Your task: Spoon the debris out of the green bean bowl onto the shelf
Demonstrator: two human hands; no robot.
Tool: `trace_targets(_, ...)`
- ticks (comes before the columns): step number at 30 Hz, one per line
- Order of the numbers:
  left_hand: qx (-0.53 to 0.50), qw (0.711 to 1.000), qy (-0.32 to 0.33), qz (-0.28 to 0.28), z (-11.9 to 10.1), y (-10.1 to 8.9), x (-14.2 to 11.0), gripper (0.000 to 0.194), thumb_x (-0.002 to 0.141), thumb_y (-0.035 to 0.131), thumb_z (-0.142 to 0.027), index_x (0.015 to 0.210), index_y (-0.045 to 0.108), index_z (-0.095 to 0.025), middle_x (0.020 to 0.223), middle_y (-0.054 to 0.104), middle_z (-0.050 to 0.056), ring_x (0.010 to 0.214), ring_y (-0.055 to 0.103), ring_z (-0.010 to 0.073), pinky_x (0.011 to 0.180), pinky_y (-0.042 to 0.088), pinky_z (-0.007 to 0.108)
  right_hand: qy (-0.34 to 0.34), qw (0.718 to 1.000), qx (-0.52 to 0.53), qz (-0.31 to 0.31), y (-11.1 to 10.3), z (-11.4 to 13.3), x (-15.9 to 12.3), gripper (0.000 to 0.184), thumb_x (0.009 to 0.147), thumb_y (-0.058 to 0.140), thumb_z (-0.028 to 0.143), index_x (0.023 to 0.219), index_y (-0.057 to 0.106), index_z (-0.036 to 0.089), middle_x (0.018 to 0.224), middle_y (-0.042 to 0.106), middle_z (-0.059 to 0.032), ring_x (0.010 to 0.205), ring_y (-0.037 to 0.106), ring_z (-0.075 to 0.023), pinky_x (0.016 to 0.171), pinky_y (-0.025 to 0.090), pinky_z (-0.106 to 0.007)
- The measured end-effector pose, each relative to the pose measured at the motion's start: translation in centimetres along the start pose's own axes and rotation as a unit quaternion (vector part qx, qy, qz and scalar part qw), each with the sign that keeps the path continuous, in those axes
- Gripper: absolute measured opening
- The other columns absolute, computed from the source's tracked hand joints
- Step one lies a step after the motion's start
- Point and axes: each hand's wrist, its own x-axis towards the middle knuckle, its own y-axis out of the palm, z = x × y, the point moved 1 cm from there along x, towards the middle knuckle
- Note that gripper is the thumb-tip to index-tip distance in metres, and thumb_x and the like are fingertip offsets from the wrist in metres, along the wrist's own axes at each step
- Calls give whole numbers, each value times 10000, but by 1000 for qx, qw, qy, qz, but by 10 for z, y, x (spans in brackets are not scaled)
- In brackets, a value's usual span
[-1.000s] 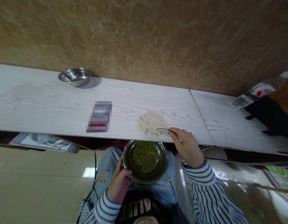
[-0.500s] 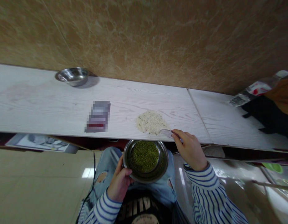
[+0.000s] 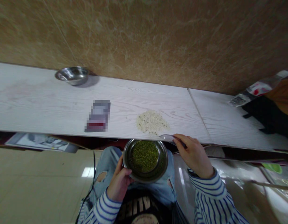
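Note:
My left hand point(image 3: 121, 180) is closed on the rim of a steel bowl point(image 3: 163, 169), holding it over my lap just below the table edge. Green mung beans point(image 3: 145, 155) cover the bowl's bottom. Between the fingers of my right hand point(image 3: 192, 154) is a clear plastic spoon point(image 3: 166, 137), its bowl low at the table's front edge. Just left of and beyond the spoon, a pale heap of rice-like grains point(image 3: 151, 122) with scattered green beans lies on the white tabletop. A few beans sit near the spoon's tip.
A second steel bowl point(image 3: 72, 76) stands near the wall at the back left. A blurred-out flat phone-like object point(image 3: 97, 115) lies left of the heap. On the right are a plastic bottle point(image 3: 258, 88) and a dark bag point(image 3: 267, 113). Papers point(image 3: 41, 142) fill a shelf under the table.
My right hand has drawn the spoon slightly toward me and down, from the heap's edge to the table's front edge. My left hand and the bowl have stayed nearly still.

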Motion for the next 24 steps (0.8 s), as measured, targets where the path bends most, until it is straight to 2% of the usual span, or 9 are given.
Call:
trace_targets(4, 2, 1000, 1, 7, 1, -1, 1, 759, 595, 605, -115, 1314, 463, -312, 960, 662, 11, 756, 583, 176, 652, 519, 323, 9, 1000, 7, 5, 1, -1, 0, 255, 924, 444, 269, 1057, 652, 206, 907, 728, -52, 818, 668, -215, 767, 494, -379)
trace_targets(8, 6, 1000, -1, -1, 2, -3, 2, 773, 590, 613, -116, 1321, 450, -306, 1015, 653, 17, 801, 586, 192, 700, 523, 356, 26, 1000, 5, -4, 2, -2, 3, 254, 917, 453, 256, 1069, 648, 199, 918, 726, -59, 836, 665, -223, 765, 494, -377)
trace_targets(12, 11, 1000, 1, 1, 0, -4, 1, 788, 594, 609, -118, 1337, 416, -296, 1048, 643, 26, 787, 578, 192, 637, 518, 332, 23, 1000, 9, 3, 4, 1, 5, 255, 920, 450, 256, 1071, 648, 199, 924, 725, -58, 844, 663, -221, 767, 493, -374)
trace_targets(16, 13, 1000, 5, 3, -2, -3, 0, 769, 605, 607, -122, 1332, 415, -284, 986, 650, 18, 750, 573, 186, 550, 495, 288, 13, 1000, 15, 8, 7, 6, 4, 255, 927, 448, 264, 1072, 647, 199, 921, 724, -55, 847, 662, -218, 774, 489, -374)
trace_targets(24, 7, 1000, 6, 3, -1, -2, 0, 753, 597, 610, -99, 1306, 438, -286, 992, 642, 13, 747, 574, 178, 509, 487, 266, 7, 1000, 22, -7, 6, 7, 1, 243, 925, 457, 260, 1065, 646, 200, 940, 726, -50, 855, 664, -213, 780, 485, -362)
